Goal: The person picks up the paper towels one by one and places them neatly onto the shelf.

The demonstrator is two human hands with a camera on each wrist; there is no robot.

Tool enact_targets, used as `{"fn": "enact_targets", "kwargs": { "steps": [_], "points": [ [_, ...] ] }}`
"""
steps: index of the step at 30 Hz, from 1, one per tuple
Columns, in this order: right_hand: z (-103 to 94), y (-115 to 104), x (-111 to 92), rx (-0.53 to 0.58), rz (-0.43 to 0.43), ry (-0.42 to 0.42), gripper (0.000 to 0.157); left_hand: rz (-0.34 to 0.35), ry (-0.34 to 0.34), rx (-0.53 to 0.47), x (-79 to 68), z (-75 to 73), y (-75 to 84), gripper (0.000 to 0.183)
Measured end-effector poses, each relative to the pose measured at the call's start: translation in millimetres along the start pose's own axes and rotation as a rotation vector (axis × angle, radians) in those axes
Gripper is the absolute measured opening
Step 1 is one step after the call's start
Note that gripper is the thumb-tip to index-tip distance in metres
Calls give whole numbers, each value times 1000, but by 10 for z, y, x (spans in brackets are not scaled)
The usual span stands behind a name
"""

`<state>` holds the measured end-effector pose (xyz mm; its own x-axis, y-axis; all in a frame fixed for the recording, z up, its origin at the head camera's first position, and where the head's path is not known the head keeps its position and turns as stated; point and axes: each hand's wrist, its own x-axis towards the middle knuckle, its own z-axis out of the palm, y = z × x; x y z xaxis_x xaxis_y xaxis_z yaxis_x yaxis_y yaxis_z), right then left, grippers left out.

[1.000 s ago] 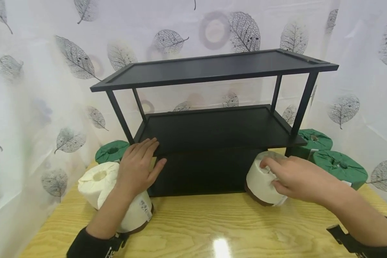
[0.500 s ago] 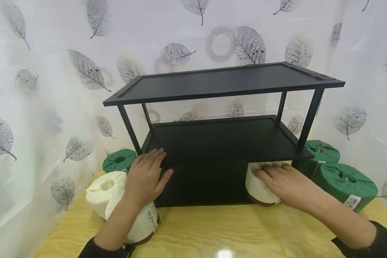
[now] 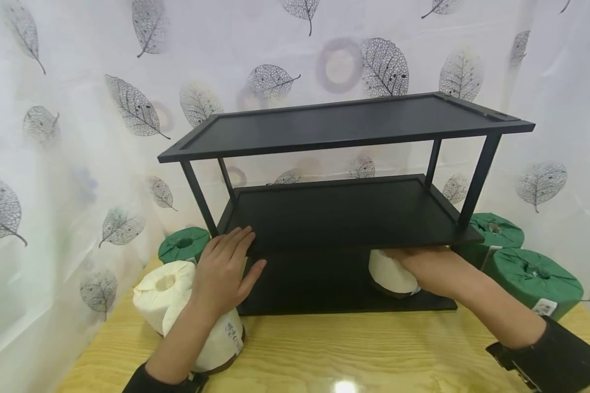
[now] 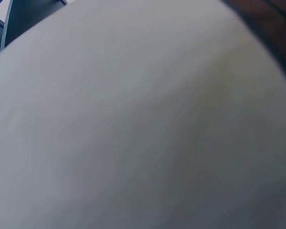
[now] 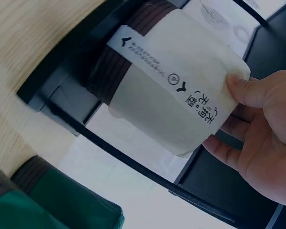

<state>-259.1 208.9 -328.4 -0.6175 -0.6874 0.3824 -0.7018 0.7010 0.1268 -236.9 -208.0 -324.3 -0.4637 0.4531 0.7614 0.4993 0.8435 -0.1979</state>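
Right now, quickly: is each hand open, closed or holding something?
Left hand: open, fingers extended at the front edge of the black rack.
Right hand: holding a white-wrapped roll by its top, between thumb and fingers.

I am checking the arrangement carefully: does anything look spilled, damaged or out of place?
Nothing stands out: the black rack stands upright, the wrapped rolls look undamaged where visible, and no spill shows on the table. The right hand grips a cream roll at the bottom shelf.
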Motion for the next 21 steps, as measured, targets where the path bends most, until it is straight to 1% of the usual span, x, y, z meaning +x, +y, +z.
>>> {"fn": "enact_targets", "kwargs": {
  "steps": [2,5,7,12,13,15,19,20,21],
  "points": [
    [-3,28,18,37,14,-34,52,-2,-2,5,-1,0,5,64],
    [-17,64,38,93,18,-84,55,-3,-1,7,7,-2,4,64],
    [-31,80,48,147,26,-97,59,0,5,8,18,0,-1,63],
    [-65,107,58,280,46,-114,64,13,19,10,37,-1,-9,64],
    [-73,110,58,296,51,-124,65,12,16,13,36,-3,-7,64],
    [-82,119,66,318,53,-139,60,12,14,13,32,-8,-3,65],
    [-92,126,77,318,42,-159,54,5,6,17,14,-7,8,65],
    [-84,125,85,326,43,-151,52,6,7,15,9,-2,9,65],
    [-77,120,91,330,51,-145,54,5,8,15,4,2,10,65]
  ]
}}
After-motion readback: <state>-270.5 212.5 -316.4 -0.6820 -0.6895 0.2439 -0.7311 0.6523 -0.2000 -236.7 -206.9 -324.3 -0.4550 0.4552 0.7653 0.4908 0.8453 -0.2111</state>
